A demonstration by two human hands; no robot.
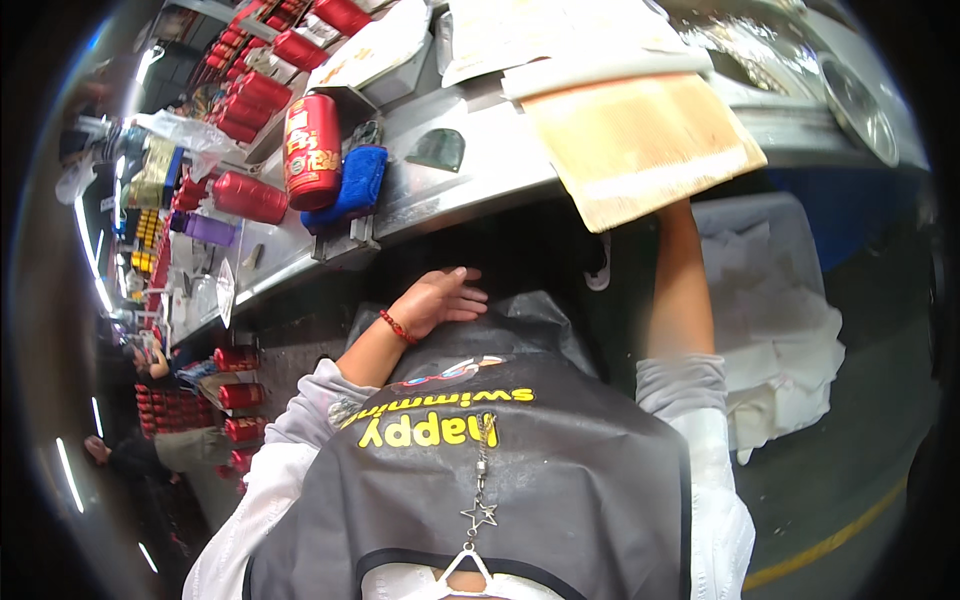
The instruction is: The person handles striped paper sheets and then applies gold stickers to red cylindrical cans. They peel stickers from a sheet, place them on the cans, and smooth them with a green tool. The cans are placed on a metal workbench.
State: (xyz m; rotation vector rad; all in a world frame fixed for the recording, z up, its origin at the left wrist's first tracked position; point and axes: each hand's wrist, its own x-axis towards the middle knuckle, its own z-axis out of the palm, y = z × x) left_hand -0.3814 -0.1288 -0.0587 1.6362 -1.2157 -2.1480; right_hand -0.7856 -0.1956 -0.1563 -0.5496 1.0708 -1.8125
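Observation:
My left hand point(435, 300), a red bead bracelet at its wrist, hovers over the lap of my dark grey apron point(560, 450). Its fingers are loosely stretched and nothing is in them. From the right my bare forearm point(682, 285) reaches up to a yellowish paper sheet point(640, 140) overhanging the bench edge. That sheet covers my right hand, so its fingers and any grip are hidden. On the bench at the left stands a red printed bottle point(312, 152) against a folded blue cloth point(352, 190). A dark flat plate point(437, 149) lies nearby.
The metal bench point(490, 140) crosses in front of me. White printed sheets point(560, 35) lie farther back, with clear plastic film to their right. At my right stands a pale bin point(770, 215) with white cloths point(770, 330). More red bottles point(250, 197) fill the left side; people are beyond.

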